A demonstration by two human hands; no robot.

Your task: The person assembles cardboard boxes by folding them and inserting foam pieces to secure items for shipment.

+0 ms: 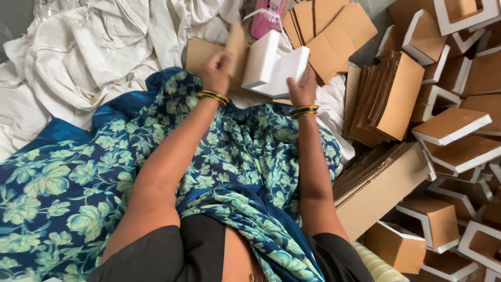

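My left hand (219,68) grips a brown cardboard piece (237,49) and holds it upright against the left side of a white foam corner block (274,65). From below and to the right, my right hand (302,89) holds that L-shaped foam block. Both hands are raised above my lap, which is covered by a blue cloth with a green flower pattern (156,156). Gold and dark bangles sit on both wrists.
Flat cardboard pieces (334,31) lie ahead. A stack of folded cardboard (386,99) leans at the right. Several foam corners wrapped in cardboard (454,130) are piled at the far right. White sacks (88,52) lie at the left, a pink tape dispenser (267,18) at the top.
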